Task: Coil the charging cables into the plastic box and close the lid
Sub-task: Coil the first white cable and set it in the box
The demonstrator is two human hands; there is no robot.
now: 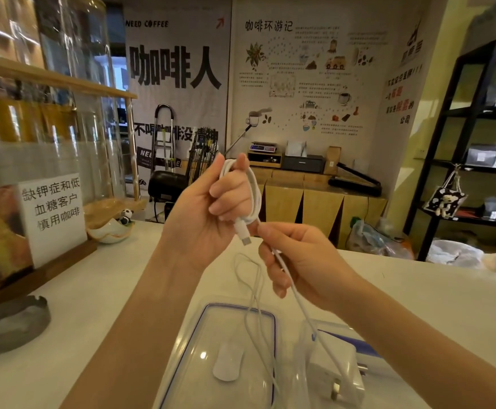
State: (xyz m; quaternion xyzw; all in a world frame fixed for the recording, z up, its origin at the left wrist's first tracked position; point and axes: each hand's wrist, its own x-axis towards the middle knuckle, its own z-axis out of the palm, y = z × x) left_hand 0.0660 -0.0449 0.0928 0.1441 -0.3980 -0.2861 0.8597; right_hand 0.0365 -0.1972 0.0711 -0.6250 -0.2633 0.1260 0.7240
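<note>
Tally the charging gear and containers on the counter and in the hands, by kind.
Cables: 2, the thick cable and the thin cable
Plug adapter: 1
Lid: 1
Box: 1
Total: 5

Coffee shop; coffee posters (179,66); counter (418,290)

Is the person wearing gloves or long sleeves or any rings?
No. The left hand and the right hand are both bare, with no gloves. No ring, watch or bracelet shows. Both forearms are uncovered right to the picture's edge, so no sleeves show. The fingernails look short and plain.
</note>
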